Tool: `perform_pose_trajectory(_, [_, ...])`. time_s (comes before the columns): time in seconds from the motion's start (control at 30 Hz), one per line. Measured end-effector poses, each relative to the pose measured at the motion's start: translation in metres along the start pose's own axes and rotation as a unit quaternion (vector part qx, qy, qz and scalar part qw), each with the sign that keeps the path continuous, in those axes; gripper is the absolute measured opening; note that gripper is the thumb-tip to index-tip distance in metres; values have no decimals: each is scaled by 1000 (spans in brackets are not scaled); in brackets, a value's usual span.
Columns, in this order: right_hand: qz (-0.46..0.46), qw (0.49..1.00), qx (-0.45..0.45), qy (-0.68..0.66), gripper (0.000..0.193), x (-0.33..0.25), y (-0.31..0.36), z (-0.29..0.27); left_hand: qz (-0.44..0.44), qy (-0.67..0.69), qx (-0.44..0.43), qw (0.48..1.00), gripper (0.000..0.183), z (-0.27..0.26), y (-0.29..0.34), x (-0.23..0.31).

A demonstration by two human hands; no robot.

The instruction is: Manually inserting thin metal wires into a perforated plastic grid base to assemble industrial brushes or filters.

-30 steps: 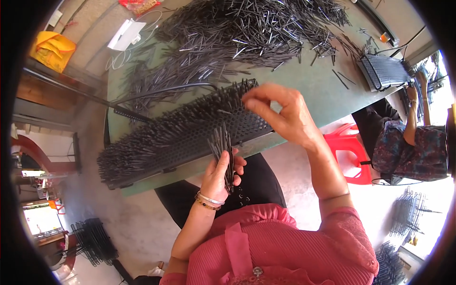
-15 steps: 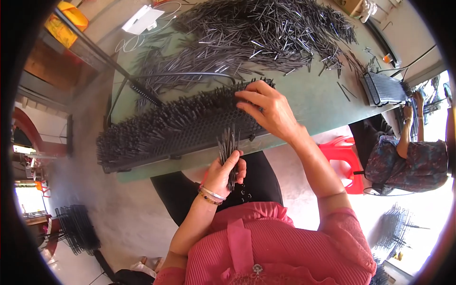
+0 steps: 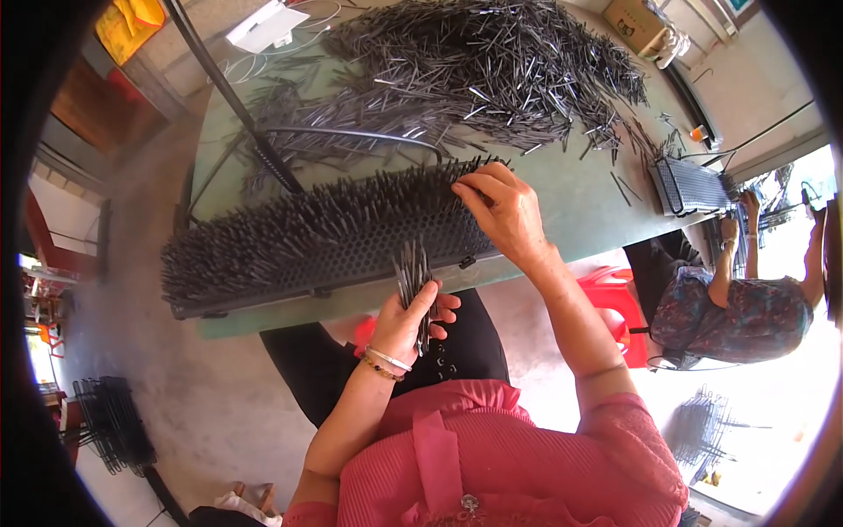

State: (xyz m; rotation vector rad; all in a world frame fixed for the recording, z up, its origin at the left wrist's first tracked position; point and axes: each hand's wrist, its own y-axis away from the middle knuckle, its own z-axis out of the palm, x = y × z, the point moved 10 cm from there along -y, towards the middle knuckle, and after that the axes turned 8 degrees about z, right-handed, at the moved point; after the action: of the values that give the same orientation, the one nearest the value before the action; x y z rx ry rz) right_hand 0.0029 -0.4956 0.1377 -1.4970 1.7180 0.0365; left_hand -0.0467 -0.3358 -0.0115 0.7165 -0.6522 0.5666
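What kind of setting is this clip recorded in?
Probably a small assembly workshop: a green table heaped with loose dark pins, a perforated rack bristling with inserted pins, and another person at a similar rack.

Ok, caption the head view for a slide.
Left hand grips a bundle of dark rods; right hand touches the rod-filled perforated frame on a green table.

Strong daylight floods in from the right, where the ground is washed out nearly white. The green table (image 3: pixel 580 206) is evenly lit and mostly sharp, with soft shadows. Heavy fisheye bending at the rim, plus a black vignette all around the corners.
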Motion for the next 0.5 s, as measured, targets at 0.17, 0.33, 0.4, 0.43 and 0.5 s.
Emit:
perform_pose_trajectory(0.17, [43, 998, 34, 15, 9, 11, -1, -1, 9, -22, -9, 1000, 24, 6, -2, 3])
perform_pose_trajectory(0.33, [19, 996, 84, -9, 9, 10, 2, -9, 10, -26, 11, 1000, 26, 3, -6, -1])
perform_pose_trajectory(0.4, [30, 997, 63, 15, 9, 12, 2, -8, 8, -35, 24, 999, 29, 2, -6, -1])
perform_pose_trajectory(0.43, [31, 997, 64, 14, 9, 13, 3, -9, 7, -37, 25, 999, 29, 2, -6, -1])
perform_pose_trajectory(0.5, [9, 999, 50, 19, 9, 12, 4, -6, 3, -41, 10, 999, 30, 5, -5, -3])
